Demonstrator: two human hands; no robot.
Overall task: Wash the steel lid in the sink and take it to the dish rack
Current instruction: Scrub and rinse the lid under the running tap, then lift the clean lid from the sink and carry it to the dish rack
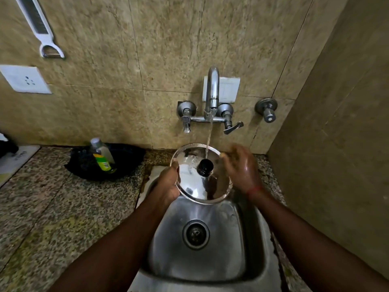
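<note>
A round steel lid [194, 184] with a black knob [205, 167] is held tilted over the steel sink [229, 249], its top facing me. Water from the tap [212, 91] falls onto the lid just above the knob. My left hand [168, 183] grips the lid's left rim. My right hand [242, 167], wet and a little blurred, touches the lid's right rim with fingers spread along the edge. No dish rack is in view.
A dish-soap bottle [102, 155] stands on a dark cloth [126, 163] on the speckled granite counter [42, 207] left of the sink. A tiled wall rises close on the right. A white peeler [40, 26] and a socket [25, 80] are on the back wall.
</note>
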